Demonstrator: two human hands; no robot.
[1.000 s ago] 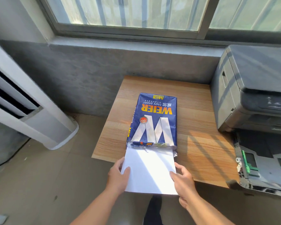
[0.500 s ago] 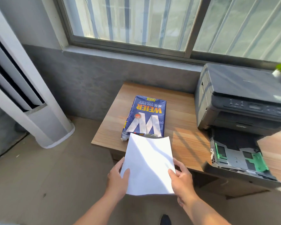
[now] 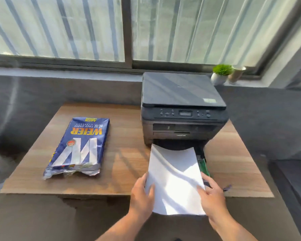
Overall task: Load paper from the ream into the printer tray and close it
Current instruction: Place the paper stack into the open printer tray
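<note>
A white paper stack (image 3: 174,178) is held over the pulled-out printer tray (image 3: 204,166), hiding nearly all of it; only a green guide at its right side shows. My left hand (image 3: 142,193) grips the stack's left edge and my right hand (image 3: 211,195) grips its right edge. The stack's far end bows slightly and reaches the tray opening of the dark grey printer (image 3: 182,108). The blue ream wrapper (image 3: 80,146), torn open at its near end, lies flat on the wooden table (image 3: 125,162) to the left.
A small potted plant (image 3: 220,73) and a beige cup (image 3: 235,73) stand on the window sill behind the printer. A grey wall runs behind the table. The table's front edge is just below my hands.
Both hands have carried the paper stack rightwards from in front of the ream to above the open tray. The view has swung right, so the printer now sits centred.
</note>
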